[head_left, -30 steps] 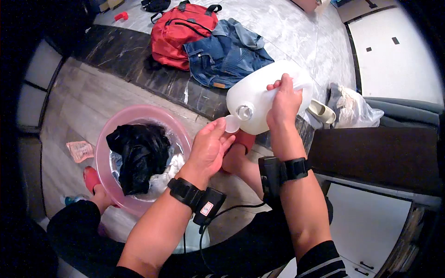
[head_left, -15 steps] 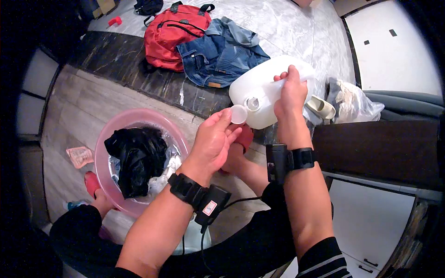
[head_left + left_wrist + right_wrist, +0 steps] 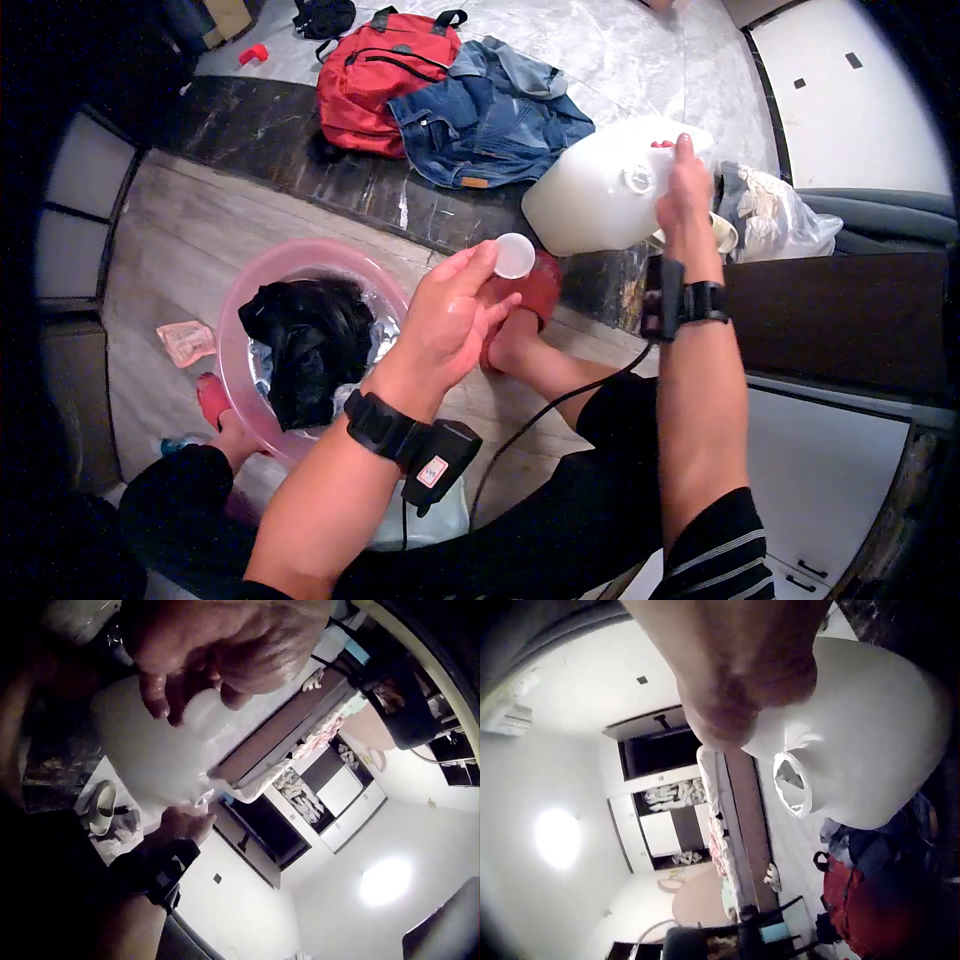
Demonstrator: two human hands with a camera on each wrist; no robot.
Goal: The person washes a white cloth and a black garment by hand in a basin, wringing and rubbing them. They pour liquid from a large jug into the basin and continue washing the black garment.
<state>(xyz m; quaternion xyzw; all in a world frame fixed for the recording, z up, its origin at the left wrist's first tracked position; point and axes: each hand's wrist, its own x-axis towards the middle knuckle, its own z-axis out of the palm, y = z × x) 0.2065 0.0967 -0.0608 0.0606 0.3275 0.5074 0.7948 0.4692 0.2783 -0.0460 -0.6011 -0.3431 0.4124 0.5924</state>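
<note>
My left hand [image 3: 440, 320] pinches a small, round, whitish translucent cap [image 3: 514, 257] between thumb and fingers, its hollow side facing up. To the right, my right hand [image 3: 690, 190] grips the handle of a big white plastic jug [image 3: 585, 200]. The jug's round mouth [image 3: 793, 784] is uncovered, as the right wrist view shows. In the head view the jug leans back, mouth upward, a short way beyond the cap. Below and left of the left hand stands a pink basin [image 3: 232, 335] holding black cloth [image 3: 310, 350] in water.
Behind the jug, blue jeans [image 3: 490, 120] and a red backpack [image 3: 375, 85] lie on a raised marble floor. A pale slipper [image 3: 724, 235] and a clear plastic bag [image 3: 780, 215] are at the right. A pink packet [image 3: 186, 344] lies left of the basin.
The right hand has drawn the jug to the right and tipped it back, so its mouth has moved away from the cap. The left hand still holds the cap, slightly further right.
</note>
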